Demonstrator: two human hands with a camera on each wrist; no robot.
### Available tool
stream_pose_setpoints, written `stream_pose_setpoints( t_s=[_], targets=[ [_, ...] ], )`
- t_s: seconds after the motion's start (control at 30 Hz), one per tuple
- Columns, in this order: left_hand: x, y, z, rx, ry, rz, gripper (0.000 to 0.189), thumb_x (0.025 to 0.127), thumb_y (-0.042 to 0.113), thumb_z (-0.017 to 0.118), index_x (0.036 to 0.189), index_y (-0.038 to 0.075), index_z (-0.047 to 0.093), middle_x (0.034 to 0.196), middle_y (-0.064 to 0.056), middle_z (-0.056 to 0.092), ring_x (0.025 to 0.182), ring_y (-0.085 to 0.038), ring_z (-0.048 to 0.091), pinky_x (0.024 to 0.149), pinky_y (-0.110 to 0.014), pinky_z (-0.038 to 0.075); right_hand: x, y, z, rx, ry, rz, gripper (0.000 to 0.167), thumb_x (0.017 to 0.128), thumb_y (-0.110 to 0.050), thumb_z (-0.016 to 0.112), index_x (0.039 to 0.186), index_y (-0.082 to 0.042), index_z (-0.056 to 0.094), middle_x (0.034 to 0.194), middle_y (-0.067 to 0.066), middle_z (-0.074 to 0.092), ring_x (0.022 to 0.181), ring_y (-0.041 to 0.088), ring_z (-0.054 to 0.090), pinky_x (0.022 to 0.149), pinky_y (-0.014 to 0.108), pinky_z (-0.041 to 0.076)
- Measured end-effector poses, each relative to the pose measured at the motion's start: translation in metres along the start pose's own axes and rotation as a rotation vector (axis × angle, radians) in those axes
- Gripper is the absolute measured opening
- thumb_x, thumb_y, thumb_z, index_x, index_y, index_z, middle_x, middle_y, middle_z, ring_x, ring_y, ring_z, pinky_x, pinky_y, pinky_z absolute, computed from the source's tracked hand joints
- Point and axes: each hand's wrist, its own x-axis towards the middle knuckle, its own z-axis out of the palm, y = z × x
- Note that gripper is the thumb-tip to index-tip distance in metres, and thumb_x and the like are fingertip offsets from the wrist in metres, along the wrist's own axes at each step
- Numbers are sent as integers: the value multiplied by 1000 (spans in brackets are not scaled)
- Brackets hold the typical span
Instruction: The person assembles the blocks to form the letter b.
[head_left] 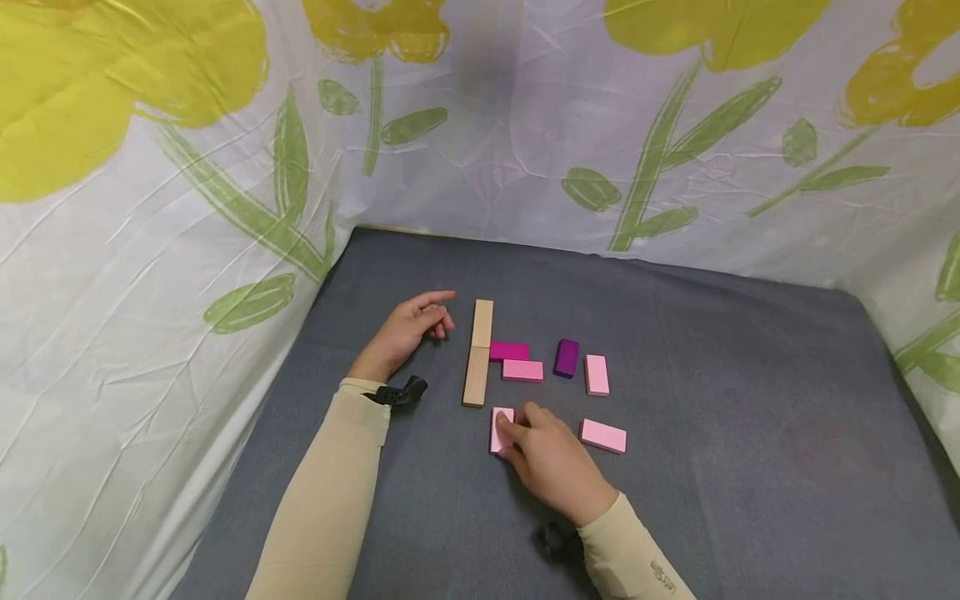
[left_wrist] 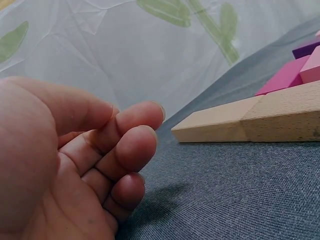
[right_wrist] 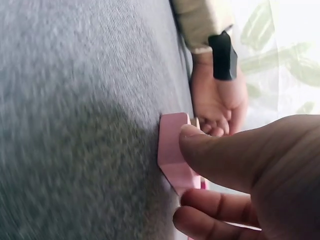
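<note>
My right hand is at a pink wooden block lying on the dark grey cloth. In the right wrist view, the thumb presses one face of that pink block, with fingertips against another side. My left hand holds nothing; its fingers hang loosely curled beside two natural wood blocks laid end to end in a line. A magenta block touches that line on its right. Against the magenta one lies another pink block, shifted slightly rightward.
A purple block and an upright-lying pink block are to the right. Another pink block lies beyond my right hand. The grey cloth spreads rightward, and a flower-patterned white curtain hangs behind and at the sides.
</note>
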Motion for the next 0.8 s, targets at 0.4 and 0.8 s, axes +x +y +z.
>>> stream_pose_setpoints(
  t_s=[0.4,0.8],
  targets=[
    [3,1,14,358,-30,37,39,109,20,60,147,11,63,113,-13,70,95,-20,59,85,-31,47,9,-12,5,64,-24,-82,36,91,-19,85,124,-6,78,87,0,57,76,12,49,68,27,47],
    [2,-3,32,654,-62,27,39,104,30,69,140,17,70,91,-4,58,78,-18,51,69,-31,39,15,-19,10,62,-71,-74,37,94,-24,81,127,-7,77,89,1,58,76,12,47,67,26,44]
  ],
)
